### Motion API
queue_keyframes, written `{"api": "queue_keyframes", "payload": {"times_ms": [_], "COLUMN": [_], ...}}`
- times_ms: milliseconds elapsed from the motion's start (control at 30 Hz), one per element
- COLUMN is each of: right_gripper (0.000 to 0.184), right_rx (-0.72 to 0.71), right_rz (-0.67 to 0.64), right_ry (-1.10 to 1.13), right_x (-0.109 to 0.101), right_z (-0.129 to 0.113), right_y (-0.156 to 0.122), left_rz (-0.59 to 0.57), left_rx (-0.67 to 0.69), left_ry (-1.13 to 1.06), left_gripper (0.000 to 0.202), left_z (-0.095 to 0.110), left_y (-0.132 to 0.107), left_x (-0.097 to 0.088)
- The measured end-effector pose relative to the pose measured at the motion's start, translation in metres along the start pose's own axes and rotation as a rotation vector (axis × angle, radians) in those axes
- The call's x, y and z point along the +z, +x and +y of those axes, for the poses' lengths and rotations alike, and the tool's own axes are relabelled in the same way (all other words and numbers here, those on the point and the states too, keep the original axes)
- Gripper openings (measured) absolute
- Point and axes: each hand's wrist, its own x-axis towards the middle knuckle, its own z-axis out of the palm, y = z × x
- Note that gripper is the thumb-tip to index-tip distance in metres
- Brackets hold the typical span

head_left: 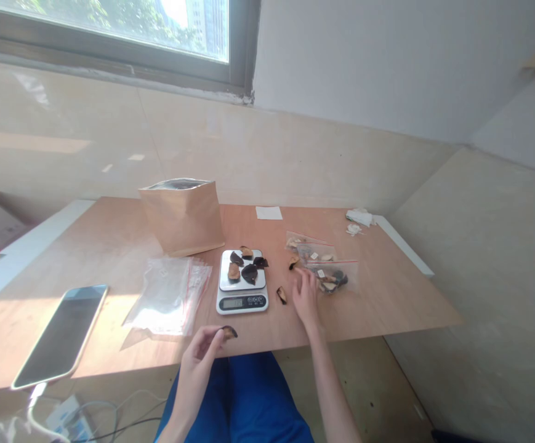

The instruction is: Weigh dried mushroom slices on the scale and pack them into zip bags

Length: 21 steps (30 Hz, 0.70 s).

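My left hand [199, 354] is near the table's front edge, pinching a dark dried slice [228, 332] between its fingertips. My right hand [305, 296] lies over the table right of a small digital scale [242, 299], fingers stretched toward a dried piece [293, 263] and the filled zip bags [330, 275]. Several dark and brown dried slices [249, 272] sit on the scale's tray. Another slice [281, 295] rests on the table between the scale and my right hand.
A brown paper pouch [183, 216] stands behind the scale. A pile of empty clear zip bags [168, 296] lies to its left, with a phone [62, 335] further left. White paper [268, 213] and small packets [358, 218] lie at the back. A cable [40, 418] hangs below the table.
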Motion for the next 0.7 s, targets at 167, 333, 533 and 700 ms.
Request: {"api": "queue_keyframes", "payload": {"times_ms": [167,333,533,700], "right_gripper": [0.035,0.025,0.027,0.013], "right_rx": [-0.052,-0.103,-0.098,-0.333], "right_rz": [-0.146,-0.250,-0.147,-0.280], "right_ry": [-0.263,-0.230,0.239,0.252], "right_x": [0.010,0.012,-0.004,0.010], "right_z": [0.021,0.013,-0.049,-0.110], "right_y": [0.039,0.050,0.017,-0.009], "left_rz": [-0.024,-0.030,-0.014,0.001], "left_rx": [-0.006,-0.007,-0.002,0.008], "left_ry": [-0.001,0.008,0.022,0.014], "left_gripper": [0.032,0.033,0.034,0.034], "left_z": [0.001,0.000,0.000,0.002], "left_y": [-0.003,-0.007,-0.008,-0.006], "left_x": [0.000,0.001,0.002,-0.001]}}
